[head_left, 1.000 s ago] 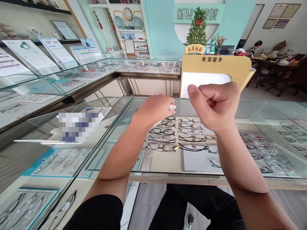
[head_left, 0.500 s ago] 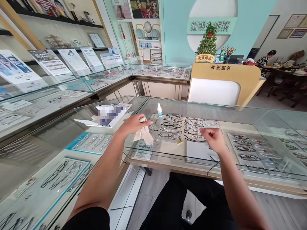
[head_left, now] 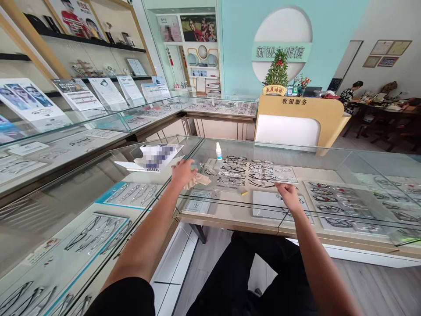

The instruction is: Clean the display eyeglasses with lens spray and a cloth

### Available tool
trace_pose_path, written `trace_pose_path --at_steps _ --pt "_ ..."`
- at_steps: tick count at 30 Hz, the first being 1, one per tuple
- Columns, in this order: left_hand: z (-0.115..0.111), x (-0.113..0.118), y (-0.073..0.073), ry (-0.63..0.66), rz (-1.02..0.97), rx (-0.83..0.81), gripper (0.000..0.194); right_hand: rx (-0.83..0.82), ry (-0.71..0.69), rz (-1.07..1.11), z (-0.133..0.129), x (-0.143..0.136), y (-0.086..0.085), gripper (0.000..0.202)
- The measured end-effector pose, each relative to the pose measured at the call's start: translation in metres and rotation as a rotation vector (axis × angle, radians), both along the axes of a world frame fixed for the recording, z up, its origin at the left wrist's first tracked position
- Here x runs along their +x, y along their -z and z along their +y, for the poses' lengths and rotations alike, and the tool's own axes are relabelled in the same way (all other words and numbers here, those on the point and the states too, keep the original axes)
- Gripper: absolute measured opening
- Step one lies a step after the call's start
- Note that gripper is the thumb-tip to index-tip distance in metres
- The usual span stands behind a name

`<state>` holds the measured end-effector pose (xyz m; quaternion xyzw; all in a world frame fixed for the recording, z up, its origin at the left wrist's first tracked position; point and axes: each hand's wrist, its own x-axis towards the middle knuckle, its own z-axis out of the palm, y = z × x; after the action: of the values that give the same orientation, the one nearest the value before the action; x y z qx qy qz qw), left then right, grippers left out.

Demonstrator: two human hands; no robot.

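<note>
My left hand (head_left: 183,172) is over the glass counter with its fingers apart. Beneath and beside it lies a crumpled beige cloth (head_left: 201,179). A pair of eyeglasses (head_left: 208,169) rests just right of that hand. My right hand (head_left: 287,194) is closed, thumb and fingers pressed together, at the near right end of a row of glasses (head_left: 261,182). Whether it pinches part of a frame is too small to make out. Another column of glasses (head_left: 233,169) lies between the hands. A white spray bottle (head_left: 219,152) stands upright behind them.
A small yellow piece (head_left: 244,192) and a white case-like box (head_left: 268,202) lie near the front. An open booklet (head_left: 158,157) is at the left. Trays of glasses (head_left: 332,202) show through the counter glass at right. A person (head_left: 351,93) sits far back.
My left hand has let go of the cloth, which now lies on the counter, and its fingers have spread. My right hand has lowered slightly, from a fist to fingertips pressed together. The view has shifted.
</note>
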<state>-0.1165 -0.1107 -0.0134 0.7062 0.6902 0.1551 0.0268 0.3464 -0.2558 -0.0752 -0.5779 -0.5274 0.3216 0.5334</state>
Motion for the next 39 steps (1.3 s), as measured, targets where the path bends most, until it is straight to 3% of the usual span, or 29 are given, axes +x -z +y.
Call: trace_pose_path --at_steps 6,16,21,26,29,32,36,39 --pt "0.004 0.031 0.008 0.292 0.157 0.147 0.045 0.005 -0.007 0.030 0.000 0.000 0.001 0.070" --pt "0.034 0.043 0.007 0.403 0.179 0.099 0.023 0.028 -0.006 0.034 -0.001 -0.001 -0.001 0.073" --pt "0.034 0.039 -0.012 0.415 0.141 0.087 0.012 0.015 -0.019 0.029 -0.003 -0.001 -0.001 0.074" --pt "0.027 0.040 -0.052 0.439 -0.003 0.105 0.018 0.005 -0.026 0.021 -0.006 -0.002 -0.001 0.074" --pt "0.018 0.059 -0.077 0.496 -0.369 0.096 0.032 0.016 -0.030 0.022 0.000 -0.011 -0.015 0.071" --pt "0.009 0.098 -0.092 0.558 -0.713 -0.069 0.042 0.066 -0.091 0.011 0.016 -0.033 -0.047 0.066" --pt "0.010 0.159 -0.091 0.633 -1.017 -0.097 0.048 0.183 -0.273 -0.049 0.060 -0.066 -0.094 0.043" --pt "0.022 0.192 -0.079 0.657 -1.144 -0.080 0.054 0.256 -0.247 -0.060 0.102 -0.078 -0.109 0.039"
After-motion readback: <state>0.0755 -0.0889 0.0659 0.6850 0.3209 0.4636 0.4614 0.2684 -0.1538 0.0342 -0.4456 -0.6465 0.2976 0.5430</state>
